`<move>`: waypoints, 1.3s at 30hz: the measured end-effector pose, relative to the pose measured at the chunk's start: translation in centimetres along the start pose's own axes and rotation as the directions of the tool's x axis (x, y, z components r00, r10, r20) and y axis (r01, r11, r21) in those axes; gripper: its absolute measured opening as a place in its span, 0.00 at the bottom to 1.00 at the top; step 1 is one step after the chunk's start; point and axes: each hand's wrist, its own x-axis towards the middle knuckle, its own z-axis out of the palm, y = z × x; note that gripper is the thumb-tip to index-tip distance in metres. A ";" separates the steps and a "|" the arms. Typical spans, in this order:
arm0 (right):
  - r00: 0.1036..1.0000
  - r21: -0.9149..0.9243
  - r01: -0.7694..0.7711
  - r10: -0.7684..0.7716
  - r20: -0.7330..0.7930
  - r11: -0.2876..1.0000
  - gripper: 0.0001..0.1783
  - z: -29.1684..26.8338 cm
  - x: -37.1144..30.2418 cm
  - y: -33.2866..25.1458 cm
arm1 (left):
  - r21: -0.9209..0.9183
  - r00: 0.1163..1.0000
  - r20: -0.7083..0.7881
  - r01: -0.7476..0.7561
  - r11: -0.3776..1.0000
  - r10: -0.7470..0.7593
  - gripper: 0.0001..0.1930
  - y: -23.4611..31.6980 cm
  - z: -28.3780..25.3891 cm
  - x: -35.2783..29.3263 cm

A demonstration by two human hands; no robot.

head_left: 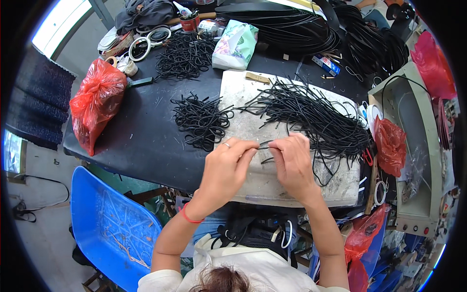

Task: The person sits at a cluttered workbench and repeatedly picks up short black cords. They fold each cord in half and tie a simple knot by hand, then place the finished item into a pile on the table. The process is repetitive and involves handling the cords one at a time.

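Both my hands meet over a worn white board [238,182] on the dark table. My left hand [227,165], with a ring on a finger and a red band at the wrist, pinches a thin black cord [263,145]. Close by, my right hand [292,160] pinches the same cord, so only a short stretch shows between the fingertips. A big heap of cut black cords [311,109] spreads just beyond and right of my right hand. Left of the board's edge sits a smaller pile of looped black cords [199,119]. The ends of the held cord are partly hidden by my fingers.
A red plastic bag [97,100] stands on the table's left. Farther back lie another tangle of cords [184,56], a tissue pack [235,45] and coiled black strips [287,31]. A blue tub [109,219] is low at left; a grey-green machine [413,146] stands at right.
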 end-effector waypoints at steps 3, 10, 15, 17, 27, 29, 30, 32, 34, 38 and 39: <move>0.999 0.119 -0.039 0.036 0.026 0.992 0.14 -1.4 0.3 -0.5 | -0.255 0.982 0.135 0.163 0.953 -0.132 0.07 -0.1 -1.6 -1.1; 0.918 0.185 -0.295 0.332 -0.216 0.937 0.09 -2.3 1.5 -1.0 | -0.675 0.821 0.419 0.567 0.473 -0.388 0.11 0.0 -1.7 -2.0; 0.947 0.274 -0.282 0.312 -0.075 0.920 0.11 0.1 1.0 -4.0 | -0.858 0.851 0.271 0.426 0.289 -0.450 0.10 0.1 1.2 -1.8; 0.959 0.349 -0.266 0.283 0.004 0.899 0.13 0.3 0.5 -4.3 | -0.874 0.858 0.230 0.390 0.290 -0.459 0.10 -0.2 1.3 -2.0; 0.942 0.370 -0.332 0.323 0.087 0.868 0.11 -0.7 0.1 -3.6 | -0.966 0.870 0.156 0.233 0.111 -0.469 0.07 -0.4 0.1 -1.7; 0.956 0.312 -0.288 0.291 0.037 0.905 0.11 -1.2 -0.6 -2.9 | -0.973 0.888 0.218 0.229 -0.021 -0.405 0.07 -1.2 -0.7 -1.8; 0.965 0.275 -0.252 0.261 0.007 0.928 0.11 -1.1 -0.5 -3.1 | -0.948 0.870 0.266 0.314 0.050 -0.415 0.07 -1.0 -0.5 -1.8; 0.980 0.191 -0.180 0.194 -0.055 0.965 0.11 -1.1 0.0 -3.8 | -0.862 0.826 0.357 0.472 0.187 -0.437 0.07 -0.5 0.0 -1.9; 0.988 0.187 -0.121 0.136 -0.074 0.975 0.12 -0.7 0.3 -4.0 | -0.840 0.818 0.387 0.503 0.203 -0.427 0.08 -0.3 0.1 -2.3; 0.994 0.103 -0.046 0.056 -0.092 0.994 0.13 -0.8 0.0 -3.7 | -0.839 0.824 0.413 0.510 0.190 -0.388 0.08 -0.5 0.1 -2.5; 0.995 0.092 -0.036 0.044 -0.087 0.995 0.13 -0.8 -0.1 -3.7 | -0.834 0.822 0.414 0.514 0.199 -0.391 0.08 -0.4 0.1 -2.6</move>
